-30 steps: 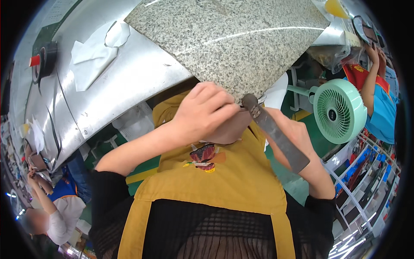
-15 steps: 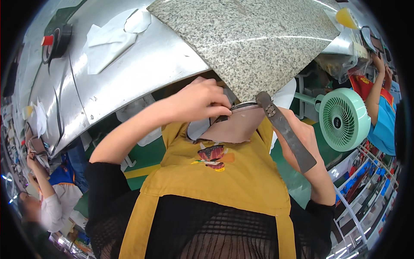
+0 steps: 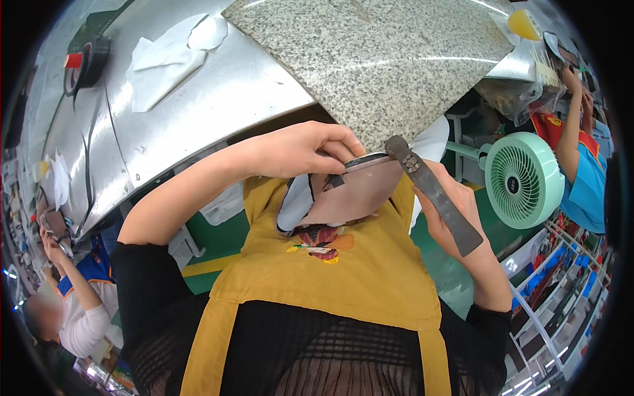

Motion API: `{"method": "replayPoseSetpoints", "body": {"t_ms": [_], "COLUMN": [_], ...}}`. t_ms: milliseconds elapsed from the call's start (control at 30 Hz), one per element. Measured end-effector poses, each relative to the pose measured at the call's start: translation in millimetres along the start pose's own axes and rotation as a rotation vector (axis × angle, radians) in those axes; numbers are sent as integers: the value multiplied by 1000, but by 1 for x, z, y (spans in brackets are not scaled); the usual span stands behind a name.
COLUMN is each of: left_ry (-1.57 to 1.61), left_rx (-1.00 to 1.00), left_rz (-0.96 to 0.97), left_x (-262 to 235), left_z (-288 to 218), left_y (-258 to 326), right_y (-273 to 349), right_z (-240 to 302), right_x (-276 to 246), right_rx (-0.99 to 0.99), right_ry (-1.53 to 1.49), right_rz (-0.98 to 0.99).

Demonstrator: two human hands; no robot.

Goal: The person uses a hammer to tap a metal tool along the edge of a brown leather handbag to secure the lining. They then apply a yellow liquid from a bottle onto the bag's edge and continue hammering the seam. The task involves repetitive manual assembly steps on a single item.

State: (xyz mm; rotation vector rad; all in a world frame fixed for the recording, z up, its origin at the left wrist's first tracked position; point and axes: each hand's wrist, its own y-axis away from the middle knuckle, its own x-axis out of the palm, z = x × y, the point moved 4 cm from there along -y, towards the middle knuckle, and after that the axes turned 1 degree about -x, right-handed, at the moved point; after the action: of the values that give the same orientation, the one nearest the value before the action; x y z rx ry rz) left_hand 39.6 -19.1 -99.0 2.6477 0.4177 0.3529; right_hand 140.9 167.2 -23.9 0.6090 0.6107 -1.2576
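My left hand [image 3: 310, 148] pinches the upper edge of a pinkish-brown leather-like piece [image 3: 360, 188], thumb on the near face and fingers over the rim. The piece has a grey-white lining [image 3: 295, 204] at its left end and a small dark tab [image 3: 337, 180] near my thumb. It rests against my yellow apron [image 3: 330, 284], just under the corner of the stone slab. In my right hand [image 3: 456, 204] is a hammer; its long dark metal head [image 3: 441, 201] slants over the hand, while the handle is hidden. The hammer's rounded end lies by the piece's right end.
A speckled stone slab [image 3: 383, 59] juts toward me from the metal table [image 3: 198, 112]. White sheets [image 3: 165, 63] and a black roll with a red core [image 3: 86, 63] lie left. A green fan [image 3: 525, 181] stands right. Co-workers sit at both sides.
The piece has tilted and shifted slightly left and down, showing more of its lining. My left hand's fingers have stretched out along its edge. The hammer has moved slightly left, still held.
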Motion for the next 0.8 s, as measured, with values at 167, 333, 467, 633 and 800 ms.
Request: {"method": "replayPoseSetpoints", "body": {"t_ms": [167, 333, 467, 633, 800], "left_ry": [-373, -629, -973, -1200, -1343], "left_rx": [-69, 129, 333, 566, 760], "left_rz": [-213, -361, -506, -504, -472], "left_x": [16, 24, 24, 28, 33], "left_z": [-31, -44, -38, -40, -36], "left_y": [-4, -15, -19, -13, -10], "right_y": [5, 18, 20, 10, 3], "right_z": [-1, -11, -17, -10, -5], "right_x": [-2, -12, -12, -7, -15], "right_rx": [122, 206, 276, 136, 128], "right_ry": [-140, -281, -359, -172, -132], "right_rz": [12, -40, -57, -58, 3]}}
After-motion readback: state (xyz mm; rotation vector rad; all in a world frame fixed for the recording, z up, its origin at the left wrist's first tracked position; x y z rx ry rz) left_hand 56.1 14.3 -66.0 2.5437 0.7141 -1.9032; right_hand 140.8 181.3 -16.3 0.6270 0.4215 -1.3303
